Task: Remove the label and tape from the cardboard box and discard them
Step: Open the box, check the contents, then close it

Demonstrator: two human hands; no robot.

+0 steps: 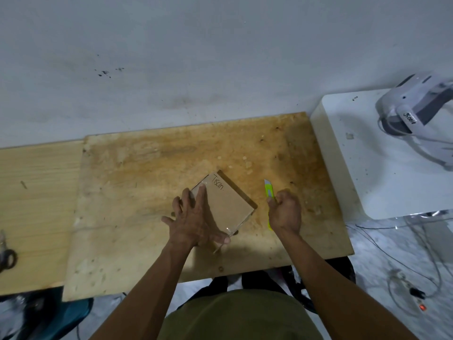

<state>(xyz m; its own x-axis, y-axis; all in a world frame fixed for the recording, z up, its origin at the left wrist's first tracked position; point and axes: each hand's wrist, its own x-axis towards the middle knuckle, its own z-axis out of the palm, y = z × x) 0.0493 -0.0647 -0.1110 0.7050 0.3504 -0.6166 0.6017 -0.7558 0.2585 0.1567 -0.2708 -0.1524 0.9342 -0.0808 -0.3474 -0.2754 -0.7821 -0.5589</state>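
Note:
A small brown cardboard box (229, 204) lies on the stained plywood board (147, 182), turned like a diamond, with handwriting near its far corner. Clear tape (231, 229) shines along its near edge and runs down the left edge. My left hand (193, 219) rests flat on the box's left side, fingers spread, thumb at the near corner. My right hand (285, 211) is just right of the box, closed around a yellow-green utility knife (269, 191) whose blade points away from me. No label shows on the box.
A white table (382, 173) stands at the right with a white headset (416, 114) on it. Cables (407, 283) lie on the floor below it. A paler wooden board (36, 204) adjoins on the left, with scissors (7, 256) at its left edge.

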